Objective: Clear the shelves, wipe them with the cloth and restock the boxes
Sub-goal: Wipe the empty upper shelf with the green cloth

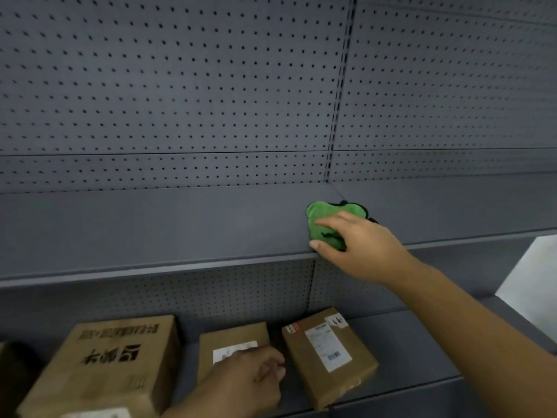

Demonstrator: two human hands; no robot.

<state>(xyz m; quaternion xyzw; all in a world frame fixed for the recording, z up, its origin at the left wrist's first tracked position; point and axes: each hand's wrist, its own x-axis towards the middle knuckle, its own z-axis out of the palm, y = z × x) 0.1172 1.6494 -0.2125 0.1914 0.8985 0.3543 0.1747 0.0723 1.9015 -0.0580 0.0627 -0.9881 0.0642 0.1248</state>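
Observation:
My right hand (358, 245) presses a bunched green cloth (324, 220) onto the grey upper shelf (165, 230), near its front edge and close to the seam between two shelf sections. No boxes stand on that upper shelf. On the lower shelf (407, 351) lie three brown cardboard boxes: a large printed one (108, 366) at the left, a middle one (232, 342) with a white label, and a labelled one (325, 351) at the right. My left hand (250, 378) rests with curled fingers on the front of the middle box, partly hiding it.
Grey pegboard back panels (180, 86) rise behind both shelves, split by a slotted upright (339, 95). A pale floor or wall patch (533, 285) shows at the right edge. A dark object (12, 375) sits at the far left of the lower shelf.

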